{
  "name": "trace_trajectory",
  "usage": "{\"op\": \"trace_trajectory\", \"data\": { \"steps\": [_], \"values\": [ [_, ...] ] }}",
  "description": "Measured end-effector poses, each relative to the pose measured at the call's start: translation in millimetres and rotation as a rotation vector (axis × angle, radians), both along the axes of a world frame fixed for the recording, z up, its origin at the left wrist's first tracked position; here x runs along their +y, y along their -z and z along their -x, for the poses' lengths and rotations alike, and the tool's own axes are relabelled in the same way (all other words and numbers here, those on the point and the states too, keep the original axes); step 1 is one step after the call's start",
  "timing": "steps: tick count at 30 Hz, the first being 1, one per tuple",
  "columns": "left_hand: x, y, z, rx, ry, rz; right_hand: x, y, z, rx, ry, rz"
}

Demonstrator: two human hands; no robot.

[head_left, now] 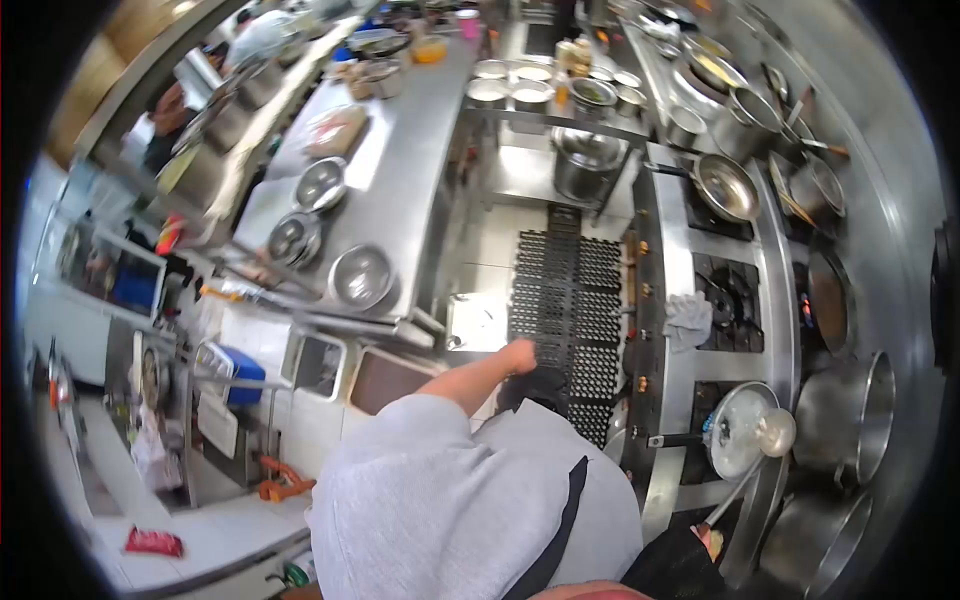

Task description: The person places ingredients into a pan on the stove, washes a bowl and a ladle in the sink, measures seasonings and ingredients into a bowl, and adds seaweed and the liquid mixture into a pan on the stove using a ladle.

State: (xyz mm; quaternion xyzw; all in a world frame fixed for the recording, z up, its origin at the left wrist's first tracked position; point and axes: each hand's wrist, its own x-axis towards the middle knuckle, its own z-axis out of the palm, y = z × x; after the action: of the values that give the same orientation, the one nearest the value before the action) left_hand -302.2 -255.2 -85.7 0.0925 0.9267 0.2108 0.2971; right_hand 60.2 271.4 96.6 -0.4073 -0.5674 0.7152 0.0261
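My left hand [521, 356] hangs at the end of my bare forearm, over the black floor mat [540, 290]. Its fingers look curled in, and nothing shows in them. At the lower right, my right hand [712, 541] is partly hidden and closed at the lower end of a ladle [740, 497]. The ladle's round bowl [775, 433] is over the right edge of a frying pan [738, 425] with whitish content. This pan sits on the near burner, its dark handle pointing toward me.
Along the right, a stove [728, 300] carries another pan [727, 188] and a grey cloth [687, 320]. Large pots [845, 420] line the wall side. Steel bowls [361, 277] stand on the left counter [400, 190]. A stockpot [587, 165] sits beneath the far shelf.
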Motion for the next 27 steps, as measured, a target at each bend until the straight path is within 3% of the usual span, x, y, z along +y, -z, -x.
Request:
{"op": "trace_trajectory", "data": {
  "steps": [3,4,7,8,14,17,23,24,27],
  "values": [
    [-45.1,-1.6,-92.3,-0.013,-0.239,-0.019,-13.6,-37.8,10.6,0.081,-0.188,-0.13],
    [-57.4,0.7,-119.5,-0.013,-0.263,-0.01,-25.3,-45.4,13.0,-0.018,-0.068,-0.188],
    [-95.3,11.5,-186.6,-0.043,-0.338,-0.018,-33.0,-41.4,0.3,-0.049,-0.02,-0.308],
    [-102.9,7.8,-204.1,-0.067,-0.357,0.0,-28.6,-37.3,-2.0,-0.077,0.024,-0.251],
    [-137.9,2.4,-267.3,-0.129,-0.395,0.114,-46.6,-45.3,-8.7,-0.16,-0.009,-0.322],
    [-147.2,-0.2,-283.5,-0.055,-0.418,0.127,-30.0,-14.4,-21.4,-0.158,0.009,-0.439],
    [-141.7,9.9,-291.5,-0.042,-0.412,0.102,-4.9,13.4,-40.2,-0.404,-0.316,-1.501],
    [-137.7,10.2,-287.7,-0.072,-0.37,0.099,-14.8,3.8,-33.0,-0.54,-0.326,-1.414],
    [-127.9,-6.0,-274.5,-0.085,-0.334,0.077,-0.8,41.2,-28.4,-0.506,-0.274,-1.222]
  ]
}}
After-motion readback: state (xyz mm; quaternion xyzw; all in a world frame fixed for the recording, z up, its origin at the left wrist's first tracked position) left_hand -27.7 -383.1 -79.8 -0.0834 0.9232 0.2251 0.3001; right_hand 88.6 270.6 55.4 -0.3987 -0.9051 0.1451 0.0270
